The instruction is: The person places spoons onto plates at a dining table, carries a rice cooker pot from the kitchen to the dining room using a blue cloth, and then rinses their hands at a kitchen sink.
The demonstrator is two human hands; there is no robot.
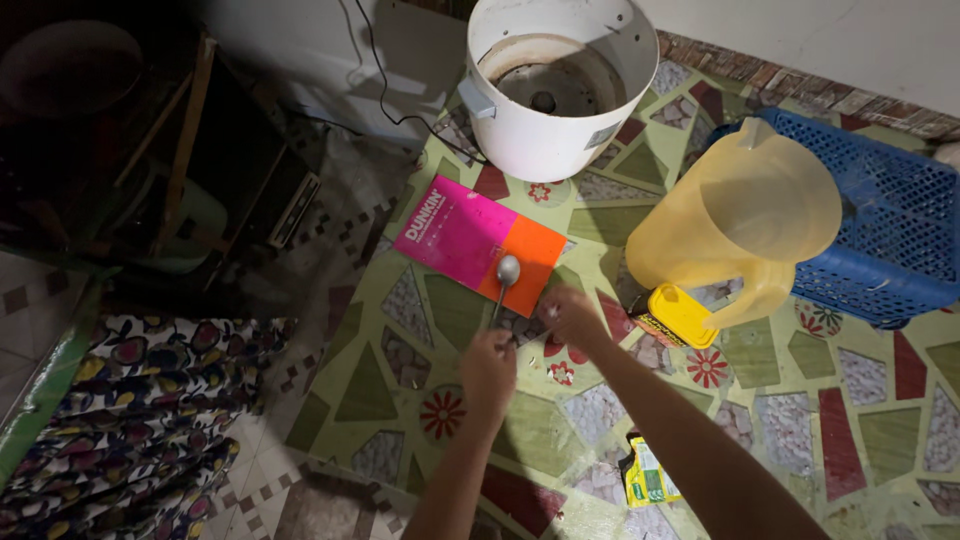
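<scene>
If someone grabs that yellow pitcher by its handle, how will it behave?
The yellow pitcher looks like thin translucent plastic, so it is probably light for its size and slightly flexible. No liquid shows through it, so it likely lifts easily. It leans against the blue basket, so it may tip or slide when nudged.

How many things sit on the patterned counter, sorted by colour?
White: 1, cooker pot
Yellow: 3, jug, small box, packet
Blue: 1, basket
Pink and orange: 1, flat packet
Silver: 1, spoon held by the left hand
Total: 7
</scene>
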